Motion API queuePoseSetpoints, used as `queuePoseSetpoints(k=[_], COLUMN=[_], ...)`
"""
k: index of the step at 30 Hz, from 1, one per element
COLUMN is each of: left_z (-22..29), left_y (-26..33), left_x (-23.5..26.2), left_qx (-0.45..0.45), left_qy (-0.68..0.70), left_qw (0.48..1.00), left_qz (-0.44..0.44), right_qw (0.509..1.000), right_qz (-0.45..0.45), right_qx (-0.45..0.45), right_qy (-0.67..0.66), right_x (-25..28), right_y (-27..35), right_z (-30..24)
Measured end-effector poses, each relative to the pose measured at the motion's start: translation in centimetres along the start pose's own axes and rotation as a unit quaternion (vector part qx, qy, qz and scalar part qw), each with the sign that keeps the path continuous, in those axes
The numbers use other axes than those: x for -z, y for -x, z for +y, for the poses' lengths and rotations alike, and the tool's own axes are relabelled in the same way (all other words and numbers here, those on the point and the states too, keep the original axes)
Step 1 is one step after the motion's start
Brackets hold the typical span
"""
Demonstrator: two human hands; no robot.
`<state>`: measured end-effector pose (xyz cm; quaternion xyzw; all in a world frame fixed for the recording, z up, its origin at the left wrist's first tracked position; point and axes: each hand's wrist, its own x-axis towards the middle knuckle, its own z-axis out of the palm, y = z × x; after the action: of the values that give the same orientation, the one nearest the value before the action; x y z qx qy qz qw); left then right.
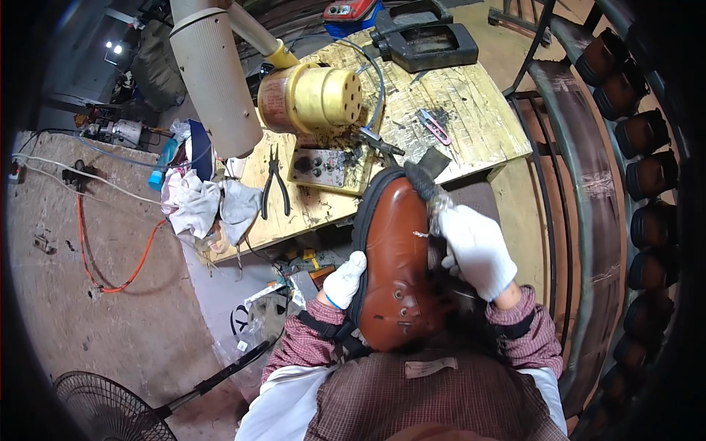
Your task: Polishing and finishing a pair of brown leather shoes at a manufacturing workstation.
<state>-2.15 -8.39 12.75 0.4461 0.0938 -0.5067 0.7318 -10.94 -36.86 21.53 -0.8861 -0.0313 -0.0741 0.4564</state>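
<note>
The white-gloved left hand point(346, 281) grips a glossy brown leather boot point(393, 253), its toe pointing at the near edge of the worn, yellowish wooden table point(471, 110). The white-gloved right hand point(474, 246) is closed around a dark-headed tool point(420, 181) at the toe.

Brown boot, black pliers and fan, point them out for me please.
Brown boot point(392, 253): head view, on its smooth upper.
Black pliers point(273, 170): head view, near the pivot.
Fan point(104, 406): head view, on its grille.
</note>
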Motion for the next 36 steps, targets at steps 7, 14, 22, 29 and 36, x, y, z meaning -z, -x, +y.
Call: queuePoseSetpoints(k=[7,14,22,29,36], left_z=[0.3,-0.5,-1.3,-1.0,-2.0], left_y=[0.0,-0.5,-1.5,-1.5,-2.0], left_x=[-0.5,1.6,2.8,1.1,2.5], left_qx=[-0.010,-0.025,-0.031,-0.029,-0.013], left_qy=[0.006,-0.010,-0.137,-0.018,0.022], left_qw=[1.000,0.998,0.990,0.995,0.996], left_qz=[-0.011,-0.061,-0.004,-0.097,-0.084], right_qw=[0.998,0.946,0.984,0.991,0.975], right_qz=[-0.006,0.037,0.107,0.068,0.026], right_qx=[-0.034,-0.270,-0.135,0.010,-0.210], right_qy=[0.057,-0.176,-0.035,0.116,-0.065], right_x=[0.0,0.2,-0.6,0.4,0.2], right_y=[-0.7,-0.4,0.2,-0.9,0.4], right_z=[0.2,-0.6,-0.5,-0.7,-0.4])
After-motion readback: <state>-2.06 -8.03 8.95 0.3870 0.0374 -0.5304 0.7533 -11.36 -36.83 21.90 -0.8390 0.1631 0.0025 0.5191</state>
